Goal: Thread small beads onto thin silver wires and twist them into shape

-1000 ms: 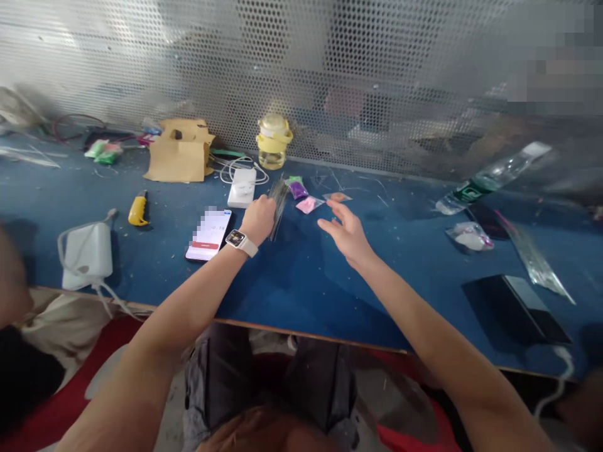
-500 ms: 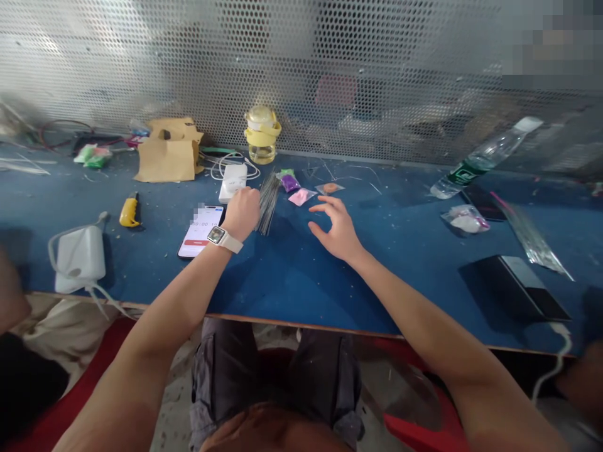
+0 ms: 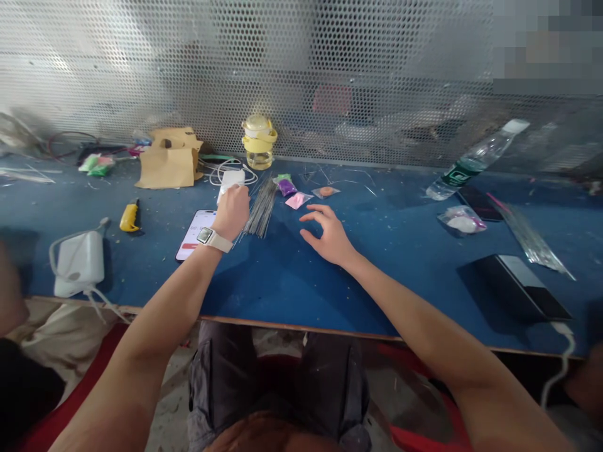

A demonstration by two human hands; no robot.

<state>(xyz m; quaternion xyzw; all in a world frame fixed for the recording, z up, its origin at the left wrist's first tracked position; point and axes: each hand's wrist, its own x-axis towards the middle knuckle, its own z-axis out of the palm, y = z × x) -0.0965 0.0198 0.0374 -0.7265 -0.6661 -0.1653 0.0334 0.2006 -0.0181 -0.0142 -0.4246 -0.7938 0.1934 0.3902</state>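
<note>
My left hand (image 3: 232, 210), a watch on its wrist, is closed and rests beside a bundle of thin grey wires (image 3: 260, 210) lying on the blue table (image 3: 292, 276). Whether its fingers still grip the bundle is hidden by the back of the hand. My right hand (image 3: 326, 235) hovers open just right of the wires, fingers spread and slightly curled, holding nothing. Small bags of purple (image 3: 286, 186), pink (image 3: 298, 200) and orange (image 3: 325, 191) beads lie just beyond the hands. A phone (image 3: 192, 233) with a lit screen lies under my left wrist.
A yellow-lidded jar (image 3: 258, 142), a torn cardboard box (image 3: 167, 158), a white charger (image 3: 230, 181) and a yellow knife (image 3: 129, 216) stand at the back left. A white adapter (image 3: 78, 262) sits at the left edge. A plastic bottle (image 3: 473, 162) and black box (image 3: 521, 290) lie right.
My left hand has lowered the wire bundle from upright down onto the table. My right hand has sunk closer to the surface, fingers curling a little.
</note>
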